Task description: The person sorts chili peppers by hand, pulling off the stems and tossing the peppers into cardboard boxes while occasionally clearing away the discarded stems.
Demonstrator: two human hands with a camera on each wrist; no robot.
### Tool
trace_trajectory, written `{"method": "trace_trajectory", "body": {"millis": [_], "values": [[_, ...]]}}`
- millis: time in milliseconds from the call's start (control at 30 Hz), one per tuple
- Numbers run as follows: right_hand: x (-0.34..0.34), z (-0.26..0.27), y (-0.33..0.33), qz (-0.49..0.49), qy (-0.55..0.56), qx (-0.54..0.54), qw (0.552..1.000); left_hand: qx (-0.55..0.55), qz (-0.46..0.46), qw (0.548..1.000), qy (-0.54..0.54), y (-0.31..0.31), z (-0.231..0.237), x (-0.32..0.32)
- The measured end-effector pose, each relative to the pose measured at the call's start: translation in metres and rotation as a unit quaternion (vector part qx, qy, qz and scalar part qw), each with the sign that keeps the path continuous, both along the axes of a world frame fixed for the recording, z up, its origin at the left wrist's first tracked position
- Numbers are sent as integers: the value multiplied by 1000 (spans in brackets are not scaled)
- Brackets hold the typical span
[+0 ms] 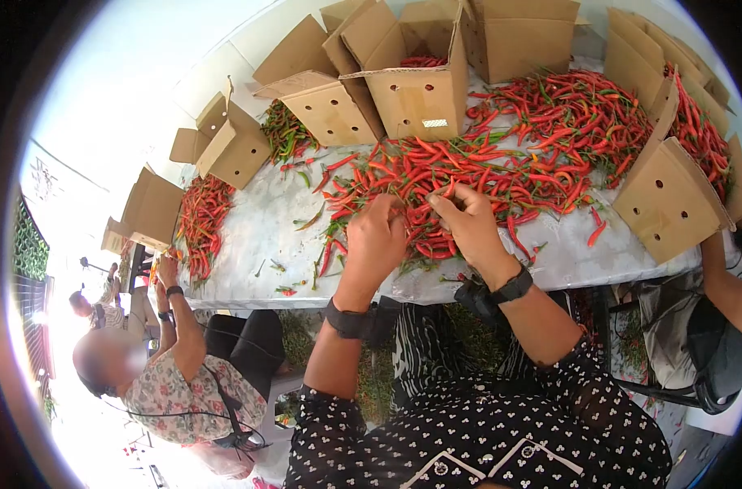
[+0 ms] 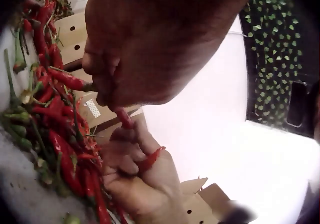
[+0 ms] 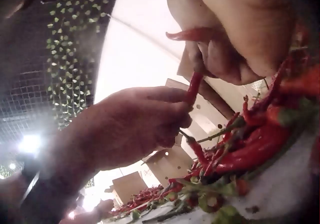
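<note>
My left hand (image 1: 377,236) and right hand (image 1: 469,224) meet over a heap of red chili peppers (image 1: 461,163) on the table. Between their fingertips runs one red chili pepper (image 3: 194,88), pinched from both sides. A second red chili (image 2: 151,159) is tucked in the curled fingers of the right hand, its tip poking out. Close under the left fingers, another chili (image 3: 198,151) has its green stem reaching up to them. The left hand's own fingertips are partly hidden in the left wrist view.
Open cardboard boxes (image 1: 424,98) line the table's far side, with a chili-filled box (image 1: 673,200) at right. Smaller piles of red chilies (image 1: 204,220) and green chilies (image 1: 285,134) lie leftward. Loose stems litter the near table edge (image 1: 322,301). A person (image 1: 183,375) sits at left, another at far right.
</note>
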State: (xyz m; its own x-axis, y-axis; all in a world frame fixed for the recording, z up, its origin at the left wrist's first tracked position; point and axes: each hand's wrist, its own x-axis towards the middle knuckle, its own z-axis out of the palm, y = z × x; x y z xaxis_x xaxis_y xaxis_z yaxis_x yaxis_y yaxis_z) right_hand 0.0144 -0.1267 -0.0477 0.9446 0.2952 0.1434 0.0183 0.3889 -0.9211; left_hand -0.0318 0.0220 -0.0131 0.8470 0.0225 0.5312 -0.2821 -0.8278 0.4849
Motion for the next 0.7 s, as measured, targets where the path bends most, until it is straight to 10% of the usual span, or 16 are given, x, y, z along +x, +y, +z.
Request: {"method": "trace_trajectory", "body": {"millis": [133,200,333,700], "values": [[2,8,-10,-38,49,56,997,62,80,995,10,4,6,-1],[17,1,-23,32,133,255,957,104,22,994,-36,-1,9,-3],[23,1,-29,38,233,323,916,191,-40,981,14,-16,-2,2],[11,10,-21,105,230,155,955,-27,25,995,91,-5,-13,0]]}}
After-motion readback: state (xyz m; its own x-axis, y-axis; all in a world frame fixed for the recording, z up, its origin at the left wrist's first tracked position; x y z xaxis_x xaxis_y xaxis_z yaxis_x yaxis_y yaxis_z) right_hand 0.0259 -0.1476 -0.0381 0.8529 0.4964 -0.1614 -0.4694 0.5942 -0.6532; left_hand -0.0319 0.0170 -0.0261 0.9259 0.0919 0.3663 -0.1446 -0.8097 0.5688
